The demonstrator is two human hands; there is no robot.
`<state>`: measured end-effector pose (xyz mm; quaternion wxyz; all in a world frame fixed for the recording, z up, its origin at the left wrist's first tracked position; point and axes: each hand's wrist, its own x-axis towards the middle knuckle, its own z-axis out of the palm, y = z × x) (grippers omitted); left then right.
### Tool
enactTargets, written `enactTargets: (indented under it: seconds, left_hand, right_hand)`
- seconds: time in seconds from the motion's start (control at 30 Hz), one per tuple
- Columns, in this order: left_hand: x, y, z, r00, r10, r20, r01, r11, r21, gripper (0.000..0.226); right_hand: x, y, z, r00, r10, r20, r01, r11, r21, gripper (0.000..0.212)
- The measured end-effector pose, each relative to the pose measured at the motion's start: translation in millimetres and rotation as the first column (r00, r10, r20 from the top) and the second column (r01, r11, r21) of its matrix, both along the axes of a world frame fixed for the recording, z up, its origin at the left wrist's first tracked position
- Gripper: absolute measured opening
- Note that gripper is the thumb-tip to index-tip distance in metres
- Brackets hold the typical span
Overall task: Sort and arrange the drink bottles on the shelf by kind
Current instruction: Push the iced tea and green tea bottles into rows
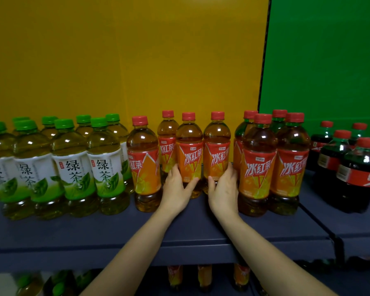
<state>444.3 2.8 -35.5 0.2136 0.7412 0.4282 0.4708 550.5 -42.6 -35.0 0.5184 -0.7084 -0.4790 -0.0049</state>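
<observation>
Several green tea bottles [74,167] with green caps stand at the left of the dark shelf [179,229]. Iced red tea bottles with red caps fill the middle. My left hand [175,189] grips the lower part of one iced tea bottle [189,150], thumb in front and fingers round its left side. My right hand [223,189] grips the neighbouring iced tea bottle [217,150] the same way from its right side. Both bottles stand upright on the shelf, side by side. More iced tea bottles [257,167] stand at the right, and one [143,165] at the left.
Dark cola bottles [357,174] with red caps stand on the adjoining shelf at the far right. A yellow back panel [126,60] and a green one [325,60] rise behind. More bottles [204,276] show on the lower shelf. A gap lies in front of the held bottles.
</observation>
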Motion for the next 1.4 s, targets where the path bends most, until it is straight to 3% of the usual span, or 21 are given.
enactTargets:
  seconds: [0.27, 0.37, 0.43, 0.5, 0.6, 0.67, 0.77, 0.9, 1.17, 1.4]
  left_hand:
    - [-10.4, -17.2, 4.2, 0.996, -0.091, -0.005, 0.09, 0.992, -0.087, 0.074]
    - [-27.0, -42.0, 0.4, 0.986, -0.137, 0.097, 0.152, 0.974, -0.17, 0.065]
    - [-42.3, -58.5, -2.9, 0.974, -0.112, 0.196, 0.137, 0.984, -0.117, 0.038]
    - [-59.7, -69.3, -5.0, 0.954, -0.054, 0.296, 0.067, 0.997, -0.034, 0.017]
    - [-84.5, -70.3, -9.6, 0.929, 0.06, 0.366, -0.071, 0.997, 0.019, 0.02]
    - [-96.3, -69.7, -10.3, 0.924, 0.127, 0.359, -0.144, 0.989, 0.02, 0.023]
    - [-107.4, -68.5, -12.7, 0.922, 0.171, 0.347, -0.187, 0.982, 0.013, 0.019]
    - [-113.5, -67.8, -15.6, 0.926, 0.2, 0.319, -0.214, 0.977, 0.01, 0.013]
    - [-88.1, -40.8, 1.6, 0.962, 0.11, 0.25, -0.123, 0.992, 0.037, 0.017]
    - [-54.2, 24.2, 26.8, 0.977, 0.164, 0.137, -0.145, 0.98, -0.135, 0.051]
  right_hand:
    - [-6.5, -16.6, 1.5, 0.993, 0.114, 0.024, -0.114, 0.993, -0.007, 0.073]
    - [-19.6, -35.5, 3.7, 0.968, 0.245, 0.054, -0.251, 0.954, 0.163, 0.065]
    - [-33.0, -40.4, 12.3, 0.912, 0.41, 0.012, -0.395, 0.871, 0.291, 0.058]
    - [-48.1, -34.6, 21.2, 0.811, 0.581, -0.064, -0.54, 0.786, 0.301, 0.052]
    - [-74.7, -12.9, 24.1, 0.693, 0.707, -0.139, -0.682, 0.706, 0.19, 0.063]
    - [-91.9, 1.4, 22.1, 0.664, 0.723, -0.191, -0.713, 0.689, 0.13, 0.083]
    - [-108.0, 15.2, 23.2, 0.705, 0.665, -0.247, -0.664, 0.741, 0.098, 0.097]
    - [-107.2, 15.0, 29.0, 0.761, 0.61, -0.221, -0.604, 0.79, 0.104, 0.086]
    - [-55.7, -29.6, 25.5, 0.731, 0.638, -0.241, -0.625, 0.769, 0.138, 0.078]
    - [-5.3, -52.0, 26.1, 0.751, 0.611, -0.251, -0.595, 0.79, 0.145, 0.072]
